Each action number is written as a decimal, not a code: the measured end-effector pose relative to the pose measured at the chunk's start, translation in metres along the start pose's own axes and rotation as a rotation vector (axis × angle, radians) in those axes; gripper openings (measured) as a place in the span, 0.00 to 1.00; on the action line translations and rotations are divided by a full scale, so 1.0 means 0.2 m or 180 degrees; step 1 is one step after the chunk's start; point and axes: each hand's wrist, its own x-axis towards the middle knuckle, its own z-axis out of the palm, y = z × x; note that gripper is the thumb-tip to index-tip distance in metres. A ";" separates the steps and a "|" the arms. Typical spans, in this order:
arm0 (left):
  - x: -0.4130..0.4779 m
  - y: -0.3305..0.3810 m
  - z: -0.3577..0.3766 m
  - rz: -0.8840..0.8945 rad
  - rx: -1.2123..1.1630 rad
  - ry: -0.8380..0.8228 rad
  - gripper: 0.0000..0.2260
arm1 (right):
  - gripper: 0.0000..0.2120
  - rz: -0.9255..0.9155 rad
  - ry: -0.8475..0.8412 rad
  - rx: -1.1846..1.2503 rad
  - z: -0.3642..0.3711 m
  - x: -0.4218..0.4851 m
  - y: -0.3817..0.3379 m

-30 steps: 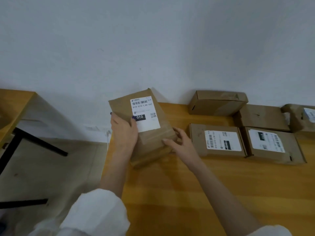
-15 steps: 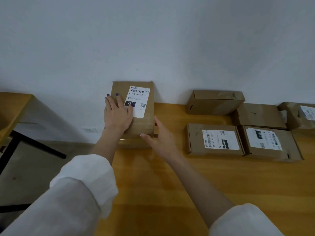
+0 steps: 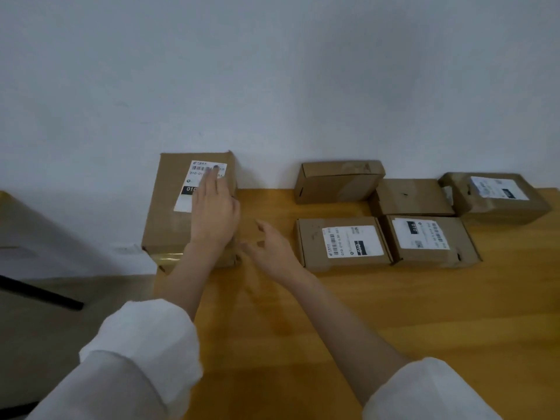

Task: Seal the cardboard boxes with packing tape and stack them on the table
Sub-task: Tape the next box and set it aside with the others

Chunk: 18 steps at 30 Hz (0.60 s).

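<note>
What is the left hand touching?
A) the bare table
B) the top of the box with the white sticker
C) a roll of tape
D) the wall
B: the left hand lies flat with straight fingers on top of the labelled box, partly covering its white sticker. The right hand is open beside that box.
</note>
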 end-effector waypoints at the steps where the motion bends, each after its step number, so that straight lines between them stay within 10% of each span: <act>1: -0.02 0.08 0.02 0.0143 -0.0097 -0.0062 0.16 | 0.33 0.0053 0.0076 -0.0050 -0.05 -0.01 0.03; 6: -0.12 0.38 0.16 0.0419 -0.0458 -0.0510 0.18 | 0.25 0.0471 0.0821 0.0034 -0.35 -0.10 0.25; 18: -0.27 0.49 0.56 -0.0853 -0.1661 -0.2044 0.44 | 0.20 0.1336 0.1547 0.0050 -0.67 -0.36 0.78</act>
